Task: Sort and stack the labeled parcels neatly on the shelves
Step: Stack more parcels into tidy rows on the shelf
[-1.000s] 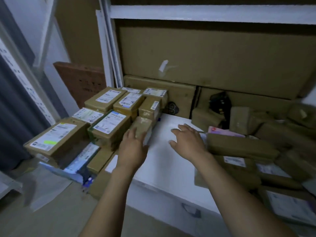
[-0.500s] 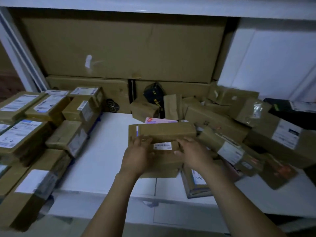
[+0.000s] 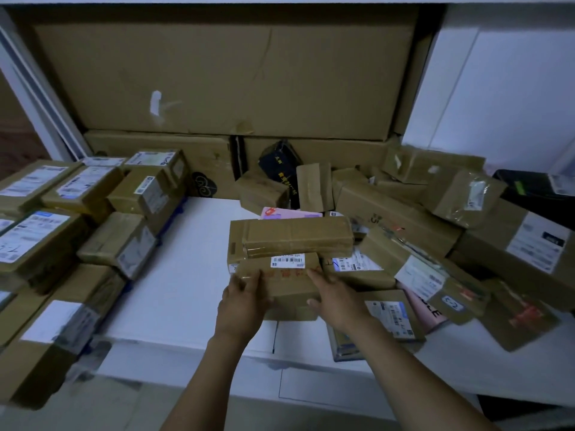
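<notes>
White shelf board (image 3: 186,275), seen from the near side. It carries brown cardboard parcels in two groups: a left stack (image 3: 40,241), laid flat with white labels up, and a right heap (image 3: 435,244), tilted and overlapping; too many overlap to count. One small brown cardboard parcel (image 3: 286,276) with one white barcode label lies at near centre. The left hand (image 3: 241,301) and right hand (image 3: 337,298) each have their grip curled round one near corner of it. One long taped brown parcel (image 3: 295,237) overlaps its far edge. Far behind are one pink envelope (image 3: 289,213), one black packet (image 3: 280,169) and a large flat cardboard sheet (image 3: 217,82).
</notes>
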